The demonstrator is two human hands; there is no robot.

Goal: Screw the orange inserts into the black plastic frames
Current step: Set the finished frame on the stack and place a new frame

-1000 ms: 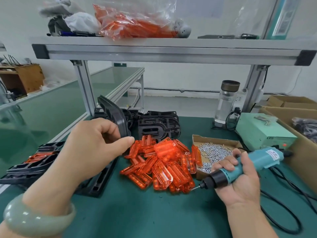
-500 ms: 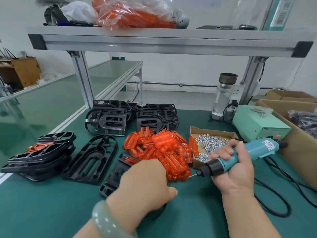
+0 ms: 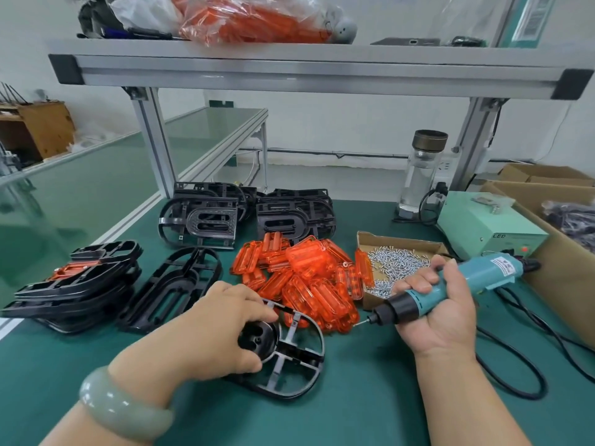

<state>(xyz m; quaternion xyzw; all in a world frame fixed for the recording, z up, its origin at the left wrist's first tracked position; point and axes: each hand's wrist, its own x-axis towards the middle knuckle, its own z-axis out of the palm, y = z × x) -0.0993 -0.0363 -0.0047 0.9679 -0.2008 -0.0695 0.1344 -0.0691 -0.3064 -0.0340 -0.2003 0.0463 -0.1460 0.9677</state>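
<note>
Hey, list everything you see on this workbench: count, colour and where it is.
Orange inserts: uncounted pile, orange, mat centre.
Held frame: one, black, front centre.
Loose frame: one, black, left of the pile.
Frame stacks: three, black, two behind, one far left.
Screws: many, silver, cardboard tray right of pile.
Screwdriver: one, teal, front right.
Power box: one, pale green, back right.
Bottle: one, clear, back right.
Bag of orange parts: one, clear, top shelf.
Bracelet: one, pale green, left wrist.
Left hand: grips the held frame.
Right hand: grips the screwdriver.
</note>
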